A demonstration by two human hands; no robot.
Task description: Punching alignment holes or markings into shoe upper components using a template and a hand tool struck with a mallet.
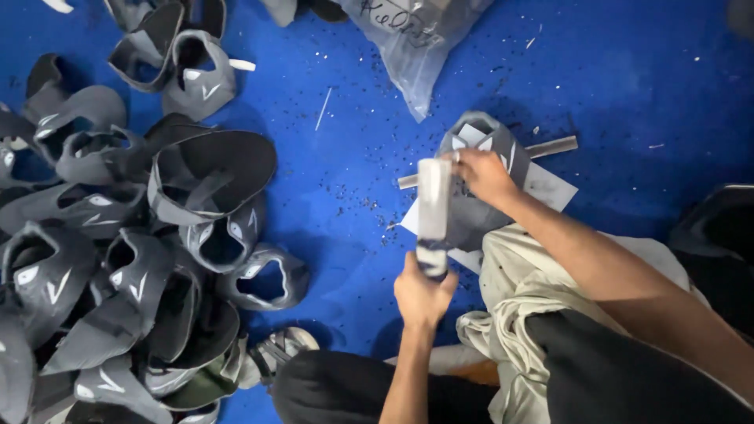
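While left hand [422, 294] grips blurred tool [433, 216], right hand [484, 176] pinches grey shoe upper [481, 208] beneath.

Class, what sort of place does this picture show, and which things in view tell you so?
Probably a shoe-making workshop floor. A heap of grey shoe uppers lies on blue sheeting strewn with dark scraps; the left hand grips a tool, the right hand steadies another upper.
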